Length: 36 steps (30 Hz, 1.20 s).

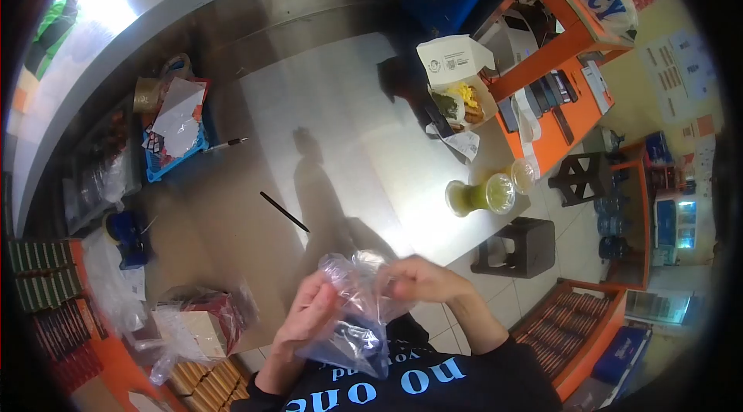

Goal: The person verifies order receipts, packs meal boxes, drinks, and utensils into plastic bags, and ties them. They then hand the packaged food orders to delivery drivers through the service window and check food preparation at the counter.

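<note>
A clear plastic bag (352,327) hangs between my two hands, close to my chest at the bottom middle. Its upper part is bunched up, and whatever may be inside is hard to make out. My left hand (313,307) is closed on the bag's left side. On the other side, my right hand (422,280) has its fingers pressed together on the bag's top edge. A thin black stick (284,211) lies on the metal table (348,102) beyond my hands.
Two cups with green drink (480,197) and an open food box (460,102) stand at the right. A blue basket (174,141) with papers, a pen (226,144) and a tape dispenser (126,240) are at the left. A plastic-wrapped box (201,327) sits at the near left.
</note>
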Tool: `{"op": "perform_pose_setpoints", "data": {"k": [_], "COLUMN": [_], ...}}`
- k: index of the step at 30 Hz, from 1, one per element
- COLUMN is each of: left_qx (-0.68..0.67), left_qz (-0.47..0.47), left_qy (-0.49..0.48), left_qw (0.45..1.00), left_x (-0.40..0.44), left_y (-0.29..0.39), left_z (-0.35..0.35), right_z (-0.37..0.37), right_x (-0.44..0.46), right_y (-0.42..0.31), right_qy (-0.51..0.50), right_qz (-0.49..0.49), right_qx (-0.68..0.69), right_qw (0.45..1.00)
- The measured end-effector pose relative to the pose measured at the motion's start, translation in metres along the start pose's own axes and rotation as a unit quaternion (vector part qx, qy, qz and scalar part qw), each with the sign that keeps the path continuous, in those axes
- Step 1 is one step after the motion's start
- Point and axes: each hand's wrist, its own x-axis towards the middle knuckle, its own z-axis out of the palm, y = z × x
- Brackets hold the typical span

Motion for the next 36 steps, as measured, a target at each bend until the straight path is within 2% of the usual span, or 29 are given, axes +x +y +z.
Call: {"op": "perform_pose_setpoints", "data": {"k": [2,3,4,5,6,7,8,9,11,12,13,14,15,16,17,18,20,21,22,24,25,26,28,29,30,32,33,35,36], "left_qx": [0.079,0.255,0.256,0.291,0.326,0.258,0.179,0.124,0.074,0.157,0.235,0.233,0.264,0.292,0.244,0.245,0.08,0.123,0.165,0.258,0.26,0.285,0.305,0.21,0.11,0.033,-0.031,-0.086,0.071], "left_qz": [-0.167,-0.146,-0.146,-0.13,-0.114,-0.052,-0.061,-0.088,-0.119,-0.171,-0.219,-0.219,-0.119,-0.02,0.003,0.004,-0.226,-0.294,-0.291,-0.258,-0.262,-0.273,-0.281,-0.303,-0.326,-0.361,-0.388,-0.417,-0.294], "left_qy": [-0.155,-0.133,-0.132,-0.21,-0.288,-0.189,-0.145,-0.115,-0.084,-0.166,-0.245,-0.244,-0.283,-0.318,-0.28,-0.282,-0.169,-0.256,-0.273,-0.405,-0.409,-0.364,-0.345,-0.381,-0.409,-0.405,-0.382,-0.355,-0.553], "left_qw": [0.971,0.946,0.947,0.924,0.893,0.946,0.971,0.982,0.987,0.959,0.915,0.915,0.915,0.902,0.928,0.928,0.956,0.913,0.902,0.838,0.834,0.844,0.842,0.848,0.845,0.839,0.838,0.833,0.776], "left_x": [0.001,0.0,0.002,0.007,0.01,0.001,0.003,-0.001,-0.003,0.0,0.001,0.0,0.0,-0.002,-0.001,-0.003,-0.008,-0.002,-0.009,-0.008,-0.01,-0.012,-0.016,-0.023,-0.022,0.015,0.038,0.06,0.07], "left_y": [-0.006,-0.007,-0.005,0.0,0.005,0.004,0.005,0.001,-0.003,-0.007,-0.01,-0.008,-0.004,0.002,0.006,0.0,-0.012,-0.008,-0.01,-0.013,-0.006,0.002,-0.001,-0.01,-0.018,-0.049,-0.068,-0.083,-0.096], "left_z": [-0.026,-0.02,-0.024,-0.03,-0.031,-0.024,-0.021,-0.011,-0.006,-0.02,-0.029,-0.03,-0.029,-0.026,-0.01,-0.008,-0.007,-0.007,0.003,-0.006,-0.009,-0.011,-0.017,-0.023,-0.026,-0.043,-0.053,-0.046,-0.028], "right_z": [-0.016,-0.012,-0.007,-0.004,-0.004,-0.003,-0.004,-0.006,-0.014,-0.017,-0.021,-0.022,-0.018,-0.013,-0.005,-0.01,-0.021,-0.021,-0.018,-0.014,-0.012,-0.008,-0.009,-0.01,-0.009,0.001,0.007,0.014,0.013], "right_x": [-0.013,-0.015,-0.017,-0.018,-0.02,-0.023,-0.024,-0.024,-0.023,-0.025,-0.029,-0.034,-0.038,-0.042,-0.037,-0.034,-0.035,-0.044,-0.048,-0.049,-0.049,-0.05,-0.059,-0.063,-0.068,-0.076,-0.069,-0.049,-0.05], "right_y": [-0.005,-0.002,0.002,0.005,0.01,0.015,0.017,0.013,-0.002,-0.006,0.001,0.017,0.037,0.05,0.025,0.018,0.01,0.012,0.014,0.022,0.043,0.045,0.041,0.034,0.021,-0.011,-0.026,-0.047,-0.048], "right_qy": [0.008,0.01,0.0,-0.011,-0.011,-0.023,-0.037,-0.039,-0.08,-0.097,-0.068,-0.068,-0.098,-0.121,0.002,0.003,-0.131,-0.001,0.003,-0.027,-0.126,-0.119,-0.148,-0.1,-0.081,-0.185,-0.179,-0.338,-0.337], "right_qz": [0.067,0.066,0.019,-0.032,-0.036,0.055,0.146,0.146,0.057,0.011,-0.064,-0.063,0.0,0.061,0.077,0.075,0.089,0.094,0.096,0.089,0.044,0.038,0.06,0.011,0.013,0.071,0.074,0.12,0.117], "right_qx": [0.002,0.005,0.167,0.323,0.323,0.362,0.395,0.394,0.187,0.078,0.122,0.122,0.35,0.56,0.155,0.153,-0.02,0.073,0.076,0.354,0.419,0.413,0.109,0.218,0.207,0.245,0.246,0.12,0.111], "right_qw": [0.998,0.998,0.986,0.946,0.946,0.93,0.906,0.906,0.977,0.992,0.988,0.988,0.931,0.817,0.985,0.985,0.987,0.993,0.992,0.931,0.898,0.902,0.981,0.971,0.975,0.949,0.95,0.926,0.927]}}
